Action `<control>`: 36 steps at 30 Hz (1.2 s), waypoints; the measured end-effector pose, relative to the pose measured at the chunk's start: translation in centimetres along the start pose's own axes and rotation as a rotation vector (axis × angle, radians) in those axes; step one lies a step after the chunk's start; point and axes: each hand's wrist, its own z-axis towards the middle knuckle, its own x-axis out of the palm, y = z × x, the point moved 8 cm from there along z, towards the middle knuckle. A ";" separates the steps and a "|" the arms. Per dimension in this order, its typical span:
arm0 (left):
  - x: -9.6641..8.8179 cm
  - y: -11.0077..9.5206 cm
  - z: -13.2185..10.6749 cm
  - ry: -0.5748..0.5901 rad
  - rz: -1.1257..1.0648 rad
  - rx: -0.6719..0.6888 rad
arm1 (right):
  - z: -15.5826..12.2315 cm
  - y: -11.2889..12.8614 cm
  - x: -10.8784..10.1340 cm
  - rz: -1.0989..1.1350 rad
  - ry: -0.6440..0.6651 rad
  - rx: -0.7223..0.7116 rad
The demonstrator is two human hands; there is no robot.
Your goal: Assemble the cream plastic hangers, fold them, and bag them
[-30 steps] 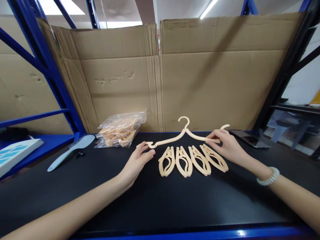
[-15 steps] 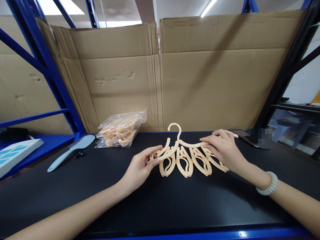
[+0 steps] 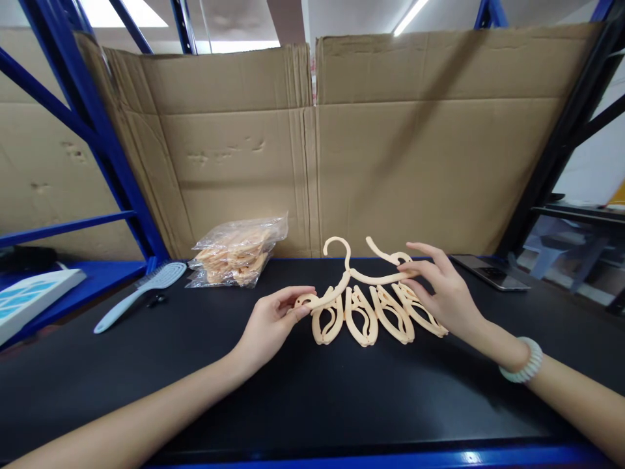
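A peach folding plastic hanger (image 3: 359, 274) is held just above the black tabletop (image 3: 312, 391), its hook up and both arm ends folded inward. My left hand (image 3: 273, 322) pinches the hanger's folded left end. My right hand (image 3: 439, 293) grips the right arm, whose tip is swung up toward the hook. Under the hanger, several folded peach hangers (image 3: 378, 314) lie side by side on the table.
A clear bag of more peach hangers (image 3: 237, 254) lies at the back left by the cardboard wall (image 3: 390, 143). A light blue hairbrush (image 3: 139, 293) lies further left, a phone (image 3: 491, 271) at the back right. Blue rack posts (image 3: 97, 143) flank the table.
The hanger went from fully spread to partly folded: the left end was folded in first, then the right tip swung up and inward. Both hands came closer together.
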 end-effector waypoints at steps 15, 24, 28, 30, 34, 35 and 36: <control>-0.9 -0.2 -0.1 -0.102 -0.167 -0.056 | -0.9 -4.1 2.0 0.880 0.034 0.673; 1.3 -0.7 -1.1 -0.003 -0.334 -0.091 | -1.3 0.4 4.2 1.177 0.082 0.767; 3.1 -0.9 -1.8 0.111 -0.338 -0.112 | -1.8 3.4 5.4 1.128 0.249 0.691; 3.2 -1.1 -1.9 0.114 -0.335 -0.100 | -2.1 4.8 6.0 1.073 0.380 0.604; 2.5 -1.6 -1.8 0.067 -0.304 -0.051 | -2.5 6.4 6.4 1.067 0.558 0.480; 2.4 -1.7 -1.8 0.062 -0.296 -0.038 | -2.5 6.6 6.3 1.071 0.585 0.463; 2.3 -1.8 -1.8 0.059 -0.291 -0.023 | -2.5 6.7 6.3 1.069 0.599 0.449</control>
